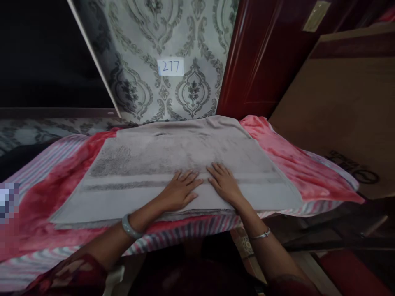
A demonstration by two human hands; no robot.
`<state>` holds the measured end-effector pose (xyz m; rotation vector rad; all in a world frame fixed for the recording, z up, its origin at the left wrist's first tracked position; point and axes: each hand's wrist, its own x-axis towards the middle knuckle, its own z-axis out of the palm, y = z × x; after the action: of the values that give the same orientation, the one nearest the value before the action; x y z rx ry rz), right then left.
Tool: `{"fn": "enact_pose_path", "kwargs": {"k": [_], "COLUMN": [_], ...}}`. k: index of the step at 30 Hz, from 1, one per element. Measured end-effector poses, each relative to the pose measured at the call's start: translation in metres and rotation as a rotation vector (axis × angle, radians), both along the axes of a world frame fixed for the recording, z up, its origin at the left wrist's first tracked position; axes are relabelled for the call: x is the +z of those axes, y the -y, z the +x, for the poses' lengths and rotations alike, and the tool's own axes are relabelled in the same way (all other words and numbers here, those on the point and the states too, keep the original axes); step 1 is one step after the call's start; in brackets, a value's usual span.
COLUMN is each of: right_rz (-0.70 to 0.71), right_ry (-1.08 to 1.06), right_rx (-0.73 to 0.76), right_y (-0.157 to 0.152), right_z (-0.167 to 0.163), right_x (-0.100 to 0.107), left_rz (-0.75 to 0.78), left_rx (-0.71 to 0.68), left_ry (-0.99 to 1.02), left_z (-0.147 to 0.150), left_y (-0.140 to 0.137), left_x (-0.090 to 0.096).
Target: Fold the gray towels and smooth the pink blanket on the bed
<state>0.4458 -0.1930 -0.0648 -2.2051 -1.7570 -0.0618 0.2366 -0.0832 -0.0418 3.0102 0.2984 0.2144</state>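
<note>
A large grey towel [173,154] lies spread out in front of me, with paler bands along its near side and a few wrinkles toward the wall. My left hand [180,191] rests flat on it, fingers spread, near the middle of the front edge. Just to the right, my right hand [224,183] also presses flat on the cloth with its fingers apart. Neither hand grips anything. Under the towel is a red plush blanket [284,156], over a striped cloth [197,232] that hangs at the front.
A dark screen [52,57] stands at the left against the patterned wallpaper [194,90]. A card marked 277 [170,66] is on the wall. At the right are a dark red door-like panel [262,53] and a large cardboard box [345,107] beside the blanket.
</note>
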Motion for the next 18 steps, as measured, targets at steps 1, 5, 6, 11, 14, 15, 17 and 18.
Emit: {"fn": "enact_pose_path", "kwargs": {"k": [1, 5, 6, 11, 14, 15, 17, 18], "right_rz": [-0.005, 0.010, 0.019, 0.053, 0.079, 0.088, 0.103, 0.109], "right_ry": [0.007, 0.039, 0.047, 0.081, 0.102, 0.108, 0.114, 0.115], "right_rx": [-0.002, -0.005, -0.001, 0.018, 0.024, 0.028, 0.035, 0.037], "right_y": [0.001, 0.004, 0.003, 0.004, 0.005, 0.005, 0.005, 0.004], "right_z": [0.001, 0.005, 0.005, 0.009, 0.011, 0.012, 0.013, 0.013], "right_x": [-0.001, -0.008, -0.010, -0.021, -0.025, -0.026, -0.029, -0.030], "left_rz": [-0.008, -0.038, -0.040, 0.020, 0.063, 0.073, 0.086, 0.080], "left_rx": [0.009, 0.071, 0.105, 0.383, 0.620, 0.711, 0.889, 0.969], "left_ry": [-0.007, -0.040, -0.045, -0.071, -0.112, -0.130, -0.155, -0.162], "left_z": [0.000, -0.012, -0.020, -0.089, -0.142, -0.158, -0.187, -0.198], "left_y": [0.003, -0.002, -0.007, -0.043, -0.069, -0.077, -0.090, -0.095], "left_x": [-0.001, -0.001, -0.001, -0.001, 0.003, 0.004, 0.009, 0.011]}}
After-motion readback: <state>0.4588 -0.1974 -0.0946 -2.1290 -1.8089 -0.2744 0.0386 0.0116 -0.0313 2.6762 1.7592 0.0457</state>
